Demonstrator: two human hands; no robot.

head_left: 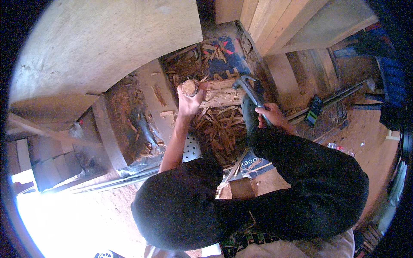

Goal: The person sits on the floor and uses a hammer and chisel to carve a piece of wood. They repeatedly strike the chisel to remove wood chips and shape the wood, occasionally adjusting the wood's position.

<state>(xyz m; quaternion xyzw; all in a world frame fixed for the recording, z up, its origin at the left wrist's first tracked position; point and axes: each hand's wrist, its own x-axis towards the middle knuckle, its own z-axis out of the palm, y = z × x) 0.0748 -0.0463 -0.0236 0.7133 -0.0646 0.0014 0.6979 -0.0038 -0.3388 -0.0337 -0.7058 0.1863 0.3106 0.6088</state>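
Note:
My left hand point(189, 103) is closed around a round wooden piece point(189, 88), seen end-on with a rough, frayed pale top; whatever lies below it is hidden. Beside that hand runs a pale wooden beam point(221, 93), pitted and splintered on its surface. My right hand point(272, 116) grips the dark handle of a claw hammer point(257, 99). The hammer's metal head point(244, 80) is raised near the beam's right end, over my dark shoe point(248, 112).
Splintered wood chips point(221, 133) cover the ground between my legs. A large pale board point(107, 47) leans at upper left, with planks point(275, 21) at upper right. A dark device with a green patch point(314, 111) lies to the right, near a long pole point(350, 89).

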